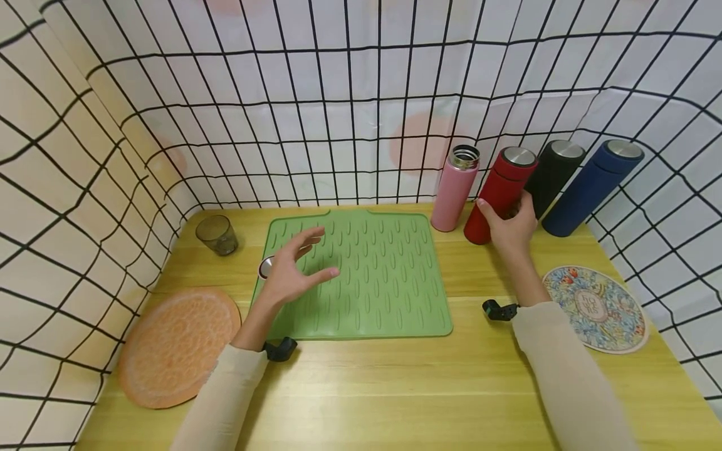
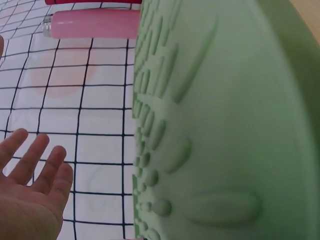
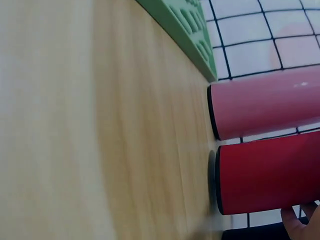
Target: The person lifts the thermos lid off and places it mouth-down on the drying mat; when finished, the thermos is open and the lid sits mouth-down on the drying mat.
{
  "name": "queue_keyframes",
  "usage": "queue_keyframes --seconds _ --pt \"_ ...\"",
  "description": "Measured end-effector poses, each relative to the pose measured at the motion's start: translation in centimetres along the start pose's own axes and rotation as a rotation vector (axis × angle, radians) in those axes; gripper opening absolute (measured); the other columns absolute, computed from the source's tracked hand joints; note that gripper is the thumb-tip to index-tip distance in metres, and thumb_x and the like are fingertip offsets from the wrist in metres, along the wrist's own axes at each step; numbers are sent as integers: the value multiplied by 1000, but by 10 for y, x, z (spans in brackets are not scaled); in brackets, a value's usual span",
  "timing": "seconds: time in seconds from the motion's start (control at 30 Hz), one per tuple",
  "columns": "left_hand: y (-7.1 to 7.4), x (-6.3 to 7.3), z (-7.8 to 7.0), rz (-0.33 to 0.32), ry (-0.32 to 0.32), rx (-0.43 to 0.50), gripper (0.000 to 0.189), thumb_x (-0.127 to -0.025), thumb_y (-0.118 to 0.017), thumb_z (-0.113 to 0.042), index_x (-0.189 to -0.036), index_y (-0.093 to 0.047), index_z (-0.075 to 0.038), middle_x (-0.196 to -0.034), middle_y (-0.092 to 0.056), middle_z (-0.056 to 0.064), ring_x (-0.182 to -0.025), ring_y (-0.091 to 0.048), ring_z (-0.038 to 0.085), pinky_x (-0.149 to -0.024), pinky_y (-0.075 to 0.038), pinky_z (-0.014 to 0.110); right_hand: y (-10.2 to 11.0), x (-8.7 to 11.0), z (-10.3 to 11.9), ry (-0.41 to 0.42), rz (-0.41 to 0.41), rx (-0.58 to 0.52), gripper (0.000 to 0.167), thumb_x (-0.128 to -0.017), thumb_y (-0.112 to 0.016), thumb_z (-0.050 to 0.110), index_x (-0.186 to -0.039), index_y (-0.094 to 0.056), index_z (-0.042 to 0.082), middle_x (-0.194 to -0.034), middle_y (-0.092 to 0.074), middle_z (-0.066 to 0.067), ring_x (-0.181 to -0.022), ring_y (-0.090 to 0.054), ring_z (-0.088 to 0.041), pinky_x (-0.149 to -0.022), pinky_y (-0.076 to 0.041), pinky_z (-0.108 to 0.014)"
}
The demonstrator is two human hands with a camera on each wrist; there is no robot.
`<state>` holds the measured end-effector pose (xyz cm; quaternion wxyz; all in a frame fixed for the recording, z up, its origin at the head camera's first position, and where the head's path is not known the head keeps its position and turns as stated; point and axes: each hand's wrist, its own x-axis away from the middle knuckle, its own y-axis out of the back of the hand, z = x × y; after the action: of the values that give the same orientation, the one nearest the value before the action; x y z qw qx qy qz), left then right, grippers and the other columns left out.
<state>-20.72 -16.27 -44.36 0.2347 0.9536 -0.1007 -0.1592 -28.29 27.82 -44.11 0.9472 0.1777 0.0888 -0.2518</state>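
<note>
Fingers, right hand (image 1: pixel 514 228): curled round red bottle (image 1: pixel 499 188), upper right of frame; best moved upright, clear of uncapped pink bottle (image 1: pixel 454 194) beside it. Left hand (image 1: pixel 289 275): half-open, holding nothing, left of centre.

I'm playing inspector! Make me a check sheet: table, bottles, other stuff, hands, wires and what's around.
Surface: wooden table, green mat on it.
Job's things: red bottle, lid on, beside the open pink bottle.
Clutter: black bottle, blue bottle, see-through cup, orange mat, patterned mat, partly hidden silver thing.
Hands: right hand grips the red bottle; left hand open over the green mat.
Cables: nothing seen.
Surroundings: black grid, pale sheeting behind it.
</note>
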Motion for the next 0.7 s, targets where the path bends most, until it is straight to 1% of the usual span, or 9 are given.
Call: queue_keyframes --seconds 0.1,0.23,0.27,0.33,0.43,0.53,0.57,0.63,0.7 --pt "-2 -1 -3 11 0 -17 91 -81 -88 -40 -158 -40 -34 -160 -46 -3 -146 -45 22 -124 -34 45 3 11 3 27 -5 -55 70 -89 -81 40 -148 -48 21 -144 -59 -4 -129 -57 -19 -114 -47 -37" --pt "-4 -2 -9 22 -2 -25 93 -81 -88 -43 -158 -37 -38 -161 -43 -10 -149 -41 19 -125 -32 45 7 28 11 53 -5 -117 69 -87 -84 34 -146 -51 23 -141 -61 -3 -127 -59 -16 -113 -49 -35" --pt "-4 -3 -11 22 -10 -19 92 -81 -88 -42 -158 -37 -38 -161 -43 -10 -149 -41 19 -125 -32 45 8 33 16 63 -7 -131 68 -87 -85 32 -145 -52 22 -140 -62 -4 -125 -60 -15 -112 -50 -34" --pt "-6 -4 -15 22 -19 -15 92 -81 -88 -42 -158 -38 -36 -160 -45 -10 -148 -42 17 -125 -32 44 9 40 20 92 -11 -152 67 -86 -86 28 -144 -54 21 -138 -64 -3 -121 -62 -13 -109 -52 -30" --pt "-8 -7 -22 17 -56 7 89 -82 -88 -37 -158 -41 -32 -158 -48 -7 -147 -44 17 -125 -34 43 9 50 24 157 10 -186 63 -86 -85 21 -142 -58 21 -133 -66 -1 -114 -64 -10 -102 -54 -22" --pt "-11 -9 -28 12 -88 20 89 -82 -88 -36 -158 -43 -25 -157 -50 -2 -145 -46 16 -124 -36 41 8 58 23 227 70 -215 62 -85 -85 16 -141 -61 21 -128 -67 4 -111 -63 -12 -94 -54 -17" --pt "-11 -9 -31 11 -100 22 89 -82 -88 -36 -158 -43 -26 -157 -50 -1 -145 -46 16 -123 -36 40 8 60 23 246 98 -220 61 -85 -85 14 -141 -61 20 -127 -67 5 -110 -63 -13 -92 -55 -16" --pt "-12 -9 -36 7 -119 28 89 -82 -88 -37 -158 -44 -25 -157 -51 -1 -144 -47 15 -123 -37 39 7 65 25 278 162 -240 61 -84 -84 9 -140 -62 18 -126 -66 6 -111 -62 -15 -91 -55 -16" --pt "-13 -10 -40 7 -138 50 88 -82 -88 -37 -157 -44 -26 -156 -51 -3 -143 -48 15 -122 -38 39 5 70 27 297 233 -249 63 -84 -83 6 -141 -61 17 -127 -65 8 -112 -61 -16 -92 -55 -15"
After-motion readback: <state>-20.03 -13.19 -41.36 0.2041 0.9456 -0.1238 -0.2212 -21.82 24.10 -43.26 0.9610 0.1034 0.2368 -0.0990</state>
